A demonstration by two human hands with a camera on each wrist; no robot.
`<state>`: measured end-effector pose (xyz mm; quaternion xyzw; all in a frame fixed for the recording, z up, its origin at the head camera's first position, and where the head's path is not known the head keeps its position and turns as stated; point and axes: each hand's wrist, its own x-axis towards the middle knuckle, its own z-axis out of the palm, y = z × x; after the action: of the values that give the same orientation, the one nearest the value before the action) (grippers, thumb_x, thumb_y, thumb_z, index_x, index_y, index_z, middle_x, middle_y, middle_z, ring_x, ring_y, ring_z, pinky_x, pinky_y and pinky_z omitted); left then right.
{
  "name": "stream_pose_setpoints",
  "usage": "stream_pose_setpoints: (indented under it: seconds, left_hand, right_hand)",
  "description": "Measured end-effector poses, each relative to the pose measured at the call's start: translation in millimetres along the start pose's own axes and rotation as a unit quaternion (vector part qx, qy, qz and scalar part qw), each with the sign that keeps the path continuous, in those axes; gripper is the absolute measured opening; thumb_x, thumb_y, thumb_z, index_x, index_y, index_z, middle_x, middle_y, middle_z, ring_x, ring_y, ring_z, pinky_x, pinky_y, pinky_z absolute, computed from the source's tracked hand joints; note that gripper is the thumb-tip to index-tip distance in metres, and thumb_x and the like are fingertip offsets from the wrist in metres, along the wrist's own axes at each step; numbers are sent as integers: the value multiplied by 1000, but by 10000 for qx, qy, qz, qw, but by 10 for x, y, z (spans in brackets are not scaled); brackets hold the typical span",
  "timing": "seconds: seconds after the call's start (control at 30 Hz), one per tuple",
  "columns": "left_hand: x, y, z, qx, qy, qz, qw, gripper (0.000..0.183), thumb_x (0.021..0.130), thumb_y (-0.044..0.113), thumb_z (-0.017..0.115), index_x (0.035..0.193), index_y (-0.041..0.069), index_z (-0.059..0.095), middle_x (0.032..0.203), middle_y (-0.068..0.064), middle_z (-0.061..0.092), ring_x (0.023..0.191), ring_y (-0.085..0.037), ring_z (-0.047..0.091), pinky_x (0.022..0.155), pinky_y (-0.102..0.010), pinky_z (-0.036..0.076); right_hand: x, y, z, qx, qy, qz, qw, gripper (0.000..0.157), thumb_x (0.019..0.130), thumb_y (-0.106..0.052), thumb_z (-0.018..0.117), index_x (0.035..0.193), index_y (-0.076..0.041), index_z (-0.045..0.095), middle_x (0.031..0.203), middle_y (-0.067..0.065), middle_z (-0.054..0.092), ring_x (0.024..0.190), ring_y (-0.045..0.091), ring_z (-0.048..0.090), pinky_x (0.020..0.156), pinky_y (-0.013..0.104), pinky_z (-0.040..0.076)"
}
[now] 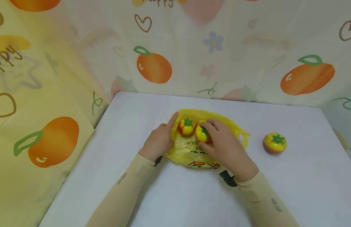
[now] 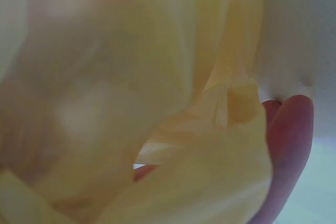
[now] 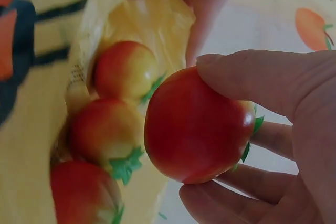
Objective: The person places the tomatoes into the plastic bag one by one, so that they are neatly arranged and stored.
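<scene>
My right hand (image 1: 227, 148) grips a red-and-yellow tomato (image 3: 197, 129) with a green leafy top, thumb on one side and fingers on the other. It holds this tomato over the mouth of a yellow plastic bag (image 1: 179, 154) with printing on its front. Inside the bag, the right wrist view shows a tomato (image 3: 126, 72) near the far end, another tomato (image 3: 102, 129) in the middle and a third tomato (image 3: 84, 192) lower down. My left hand (image 1: 158, 142) holds the bag's left edge, index finger stretched along the rim. Yellow film covers much of the left wrist view.
A single tomato (image 1: 274, 143) sits on the white table (image 1: 303, 170), to the right of the bag. Behind the table hangs a cloth (image 1: 187, 56) printed with oranges, hearts and flowers, and it continues along the left side.
</scene>
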<state>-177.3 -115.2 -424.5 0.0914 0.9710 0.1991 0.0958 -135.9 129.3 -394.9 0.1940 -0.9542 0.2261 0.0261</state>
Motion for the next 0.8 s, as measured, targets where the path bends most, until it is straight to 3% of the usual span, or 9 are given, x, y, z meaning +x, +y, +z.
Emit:
stream_pose_setpoints:
  seconds: [0.37,0.8]
  left_hand:
    - [-22,-24,-4,139,70,97,9998,104,97,7,74,176,32,11,135,-24,68,74,-30,65,75,-42,60]
    - [-41,-36,-12,121,211,278,9993,98,98,8,73,176,28,15,129,-24,69,68,-29,63,76,-43,62]
  right_hand:
    - [21,-127,283,-35,-19,-519,9986,67,93,-32,87,150,-9,59,151,16,56,136,36,59,114,51,54]
    - [64,-267,512,-117,-69,-861,9962,63,94,-30,86,149,-10,60,148,15,59,134,33,61,113,48,55]
